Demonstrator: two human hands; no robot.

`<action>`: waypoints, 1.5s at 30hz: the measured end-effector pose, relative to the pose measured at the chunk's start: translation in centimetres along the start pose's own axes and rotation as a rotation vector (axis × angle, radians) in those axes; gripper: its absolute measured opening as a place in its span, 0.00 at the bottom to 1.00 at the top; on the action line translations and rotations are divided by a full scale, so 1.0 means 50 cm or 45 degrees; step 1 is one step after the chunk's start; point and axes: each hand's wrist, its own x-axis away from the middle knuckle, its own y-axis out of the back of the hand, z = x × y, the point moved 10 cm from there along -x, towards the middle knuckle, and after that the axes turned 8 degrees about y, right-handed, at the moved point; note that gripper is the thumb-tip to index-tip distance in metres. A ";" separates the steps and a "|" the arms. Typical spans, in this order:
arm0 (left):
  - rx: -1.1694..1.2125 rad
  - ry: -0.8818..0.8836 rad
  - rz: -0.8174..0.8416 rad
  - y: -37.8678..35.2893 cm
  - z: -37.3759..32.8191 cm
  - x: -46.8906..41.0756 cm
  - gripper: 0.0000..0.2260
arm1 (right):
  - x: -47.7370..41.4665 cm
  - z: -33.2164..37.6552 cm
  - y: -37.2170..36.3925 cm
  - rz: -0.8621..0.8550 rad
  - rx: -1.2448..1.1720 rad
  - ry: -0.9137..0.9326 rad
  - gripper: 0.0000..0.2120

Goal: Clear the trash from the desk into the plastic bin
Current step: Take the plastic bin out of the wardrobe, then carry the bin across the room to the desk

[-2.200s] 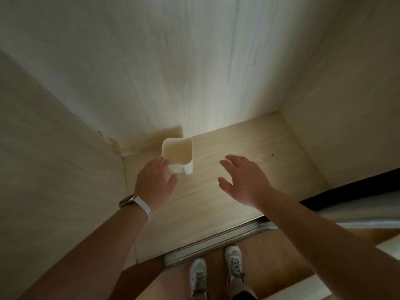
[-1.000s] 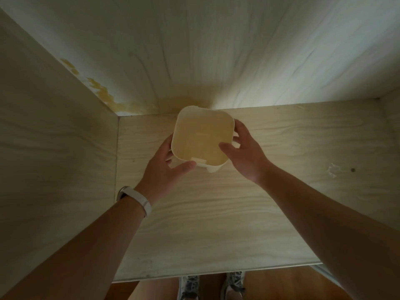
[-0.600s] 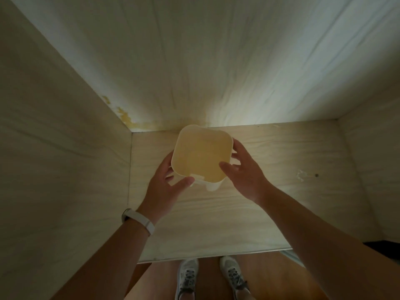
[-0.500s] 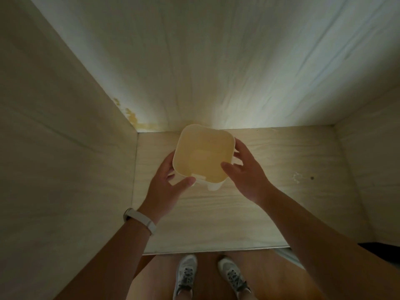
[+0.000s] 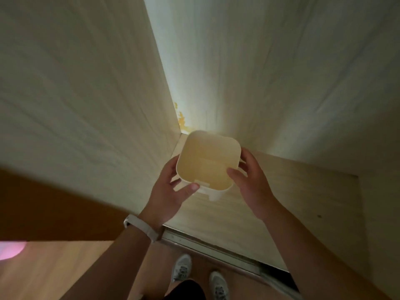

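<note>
A small cream plastic bin (image 5: pixel 207 163) with rounded corners is held in both hands above the wooden cabinet floor (image 5: pixel 270 202). Its open top faces me and nothing shows inside. My left hand (image 5: pixel 171 191) grips its left side, thumb on the near rim. My right hand (image 5: pixel 251 182) holds the right side, thumb over the rim. No trash and no desk are in view.
The cabinet's left wall (image 5: pixel 86 105) and back wall (image 5: pixel 259 72) close in the space, with a yellow stain (image 5: pixel 181 120) in the corner. A sliding-door track (image 5: pixel 216 250) runs along the front edge. Wooden room floor (image 5: pixel 54 267) and my shoes (image 5: pixel 181 269) lie below.
My left hand first held the bin alone on the cabinet floor. Now both hands hold it lifted, and my view has swung left, showing the cabinet's left wall edge and room floor.
</note>
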 end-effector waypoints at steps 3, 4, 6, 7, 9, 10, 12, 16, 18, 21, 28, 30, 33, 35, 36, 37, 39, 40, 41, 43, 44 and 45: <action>0.001 -0.024 -0.101 0.034 -0.011 0.072 0.37 | 0.030 0.024 -0.036 0.112 0.024 0.025 0.27; 0.011 -0.026 -0.129 0.044 -0.012 0.096 0.37 | 0.042 0.029 -0.049 0.153 0.030 0.024 0.27; 0.017 -0.029 -0.184 0.067 -0.012 0.143 0.34 | 0.068 0.037 -0.078 0.244 0.042 0.029 0.28; 0.014 -0.029 -0.214 0.081 -0.008 0.166 0.33 | 0.081 0.042 -0.095 0.293 0.051 0.035 0.29; 0.030 -0.005 -0.286 0.110 0.008 0.211 0.33 | 0.107 0.049 -0.131 0.388 0.067 0.041 0.30; 0.052 0.014 -0.326 0.126 0.019 0.236 0.34 | 0.120 0.052 -0.152 0.436 0.071 0.045 0.30; 0.087 0.039 -0.411 0.157 0.037 0.292 0.38 | 0.146 0.055 -0.197 0.527 0.080 0.050 0.31; 0.103 0.077 -0.658 0.216 0.074 0.424 0.41 | 0.209 0.051 -0.301 0.735 0.070 0.059 0.28; 0.120 0.116 -0.769 0.242 0.104 0.488 0.39 | 0.246 0.046 -0.356 0.851 0.069 0.059 0.28; 0.151 0.198 -0.914 0.287 0.149 0.575 0.36 | 0.304 0.043 -0.440 1.020 0.045 0.064 0.29; 0.212 0.275 -1.152 0.404 0.202 0.735 0.36 | 0.418 0.067 -0.636 1.286 0.019 0.088 0.29; 0.243 0.280 -1.223 0.440 0.215 0.777 0.36 | 0.447 0.074 -0.698 1.359 0.046 0.108 0.28; 0.291 0.286 -1.330 0.501 0.243 0.836 0.35 | 0.490 0.084 -0.794 1.474 0.081 0.141 0.27; 0.313 0.293 -1.387 0.544 0.265 0.866 0.36 | 0.512 0.088 -0.859 1.528 0.094 0.155 0.26; 0.325 0.294 -1.410 0.565 0.278 0.879 0.36 | 0.524 0.089 -0.892 1.556 0.105 0.162 0.26; 0.343 0.295 -1.435 0.588 0.292 0.891 0.37 | 0.535 0.091 -0.924 1.583 0.121 0.171 0.25; 0.390 0.298 -1.476 0.635 0.323 0.910 0.38 | 0.555 0.091 -0.986 1.629 0.149 0.195 0.23; 0.409 0.299 -1.484 0.658 0.337 0.917 0.38 | 0.565 0.094 -1.016 1.648 0.159 0.208 0.21; 0.422 0.300 -1.489 0.681 0.351 0.922 0.38 | 0.573 0.095 -1.045 1.665 0.175 0.218 0.20; 0.434 0.299 -1.502 0.728 0.374 0.932 0.38 | 0.585 0.097 -1.104 1.701 0.221 0.241 0.20; 0.443 0.294 -1.512 0.751 0.383 0.938 0.38 | 0.593 0.098 -1.134 1.720 0.247 0.244 0.20; 0.461 0.287 -1.525 0.773 0.391 0.945 0.37 | 0.601 0.101 -1.164 1.736 0.263 0.245 0.21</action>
